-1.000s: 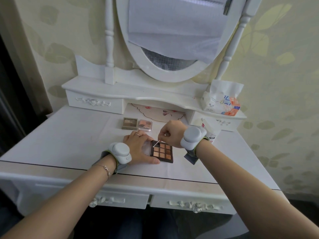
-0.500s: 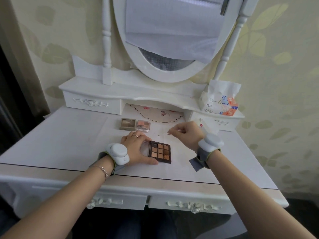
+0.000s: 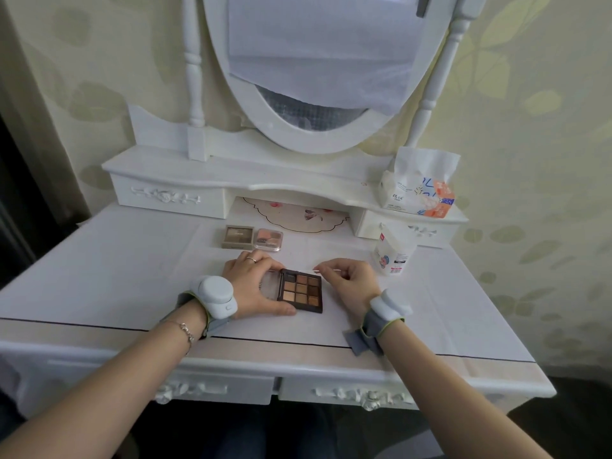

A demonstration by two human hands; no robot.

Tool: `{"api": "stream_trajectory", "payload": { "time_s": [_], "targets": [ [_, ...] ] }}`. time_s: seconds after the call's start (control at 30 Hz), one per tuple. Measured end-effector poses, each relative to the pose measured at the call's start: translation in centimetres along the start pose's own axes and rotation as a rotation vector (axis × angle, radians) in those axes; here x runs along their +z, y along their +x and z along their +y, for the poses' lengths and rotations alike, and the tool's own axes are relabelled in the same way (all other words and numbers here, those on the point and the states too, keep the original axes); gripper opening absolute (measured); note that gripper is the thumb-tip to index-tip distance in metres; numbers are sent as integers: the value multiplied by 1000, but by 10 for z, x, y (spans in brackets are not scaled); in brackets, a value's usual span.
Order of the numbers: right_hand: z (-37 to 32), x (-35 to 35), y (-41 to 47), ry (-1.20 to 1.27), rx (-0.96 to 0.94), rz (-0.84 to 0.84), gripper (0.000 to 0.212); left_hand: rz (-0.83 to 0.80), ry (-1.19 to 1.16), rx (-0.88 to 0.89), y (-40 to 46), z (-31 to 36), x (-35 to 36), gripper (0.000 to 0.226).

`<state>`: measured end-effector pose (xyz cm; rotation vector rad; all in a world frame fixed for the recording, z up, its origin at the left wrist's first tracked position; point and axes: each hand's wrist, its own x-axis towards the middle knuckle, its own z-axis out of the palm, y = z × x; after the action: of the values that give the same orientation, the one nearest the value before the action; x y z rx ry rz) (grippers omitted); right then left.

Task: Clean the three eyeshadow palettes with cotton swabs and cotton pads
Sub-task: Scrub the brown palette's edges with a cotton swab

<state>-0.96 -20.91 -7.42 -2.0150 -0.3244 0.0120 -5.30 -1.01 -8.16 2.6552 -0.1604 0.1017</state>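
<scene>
An open brown eyeshadow palette with a grid of pans lies near the front middle of the dressing table. My left hand rests over its clear lid, fingers along the far edge and thumb along the near edge. My right hand pinches a white cotton swab held level just beyond the palette's far right corner. Two closed palettes lie farther back: a taupe one and a pink one.
A bag of cotton pads stands right of my right hand. A tissue pack sits on the right end of the raised shelf. An oval mirror rises behind. A patterned mat lies under the shelf.
My right hand lifted the swab off the palette, swung out to the right, and has now come back beside the palette's far right corner. The left hand stayed on the lid.
</scene>
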Motion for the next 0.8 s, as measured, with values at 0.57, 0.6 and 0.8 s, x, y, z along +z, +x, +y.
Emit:
{"api": "stream_trajectory", "payload": {
  "time_s": [0.57,0.6,0.8],
  "targets": [
    [7,-2,2,-45,-25,-50,20,-3,-27,-8,-2,3,-2,118],
    [5,-2,2,-46,-29,-46,18,-2,-28,-11,-2,4,-2,113],
    [5,-4,0,-66,-49,-81,21,7,-34,-8,-3,4,-2,106]
  ]
}}
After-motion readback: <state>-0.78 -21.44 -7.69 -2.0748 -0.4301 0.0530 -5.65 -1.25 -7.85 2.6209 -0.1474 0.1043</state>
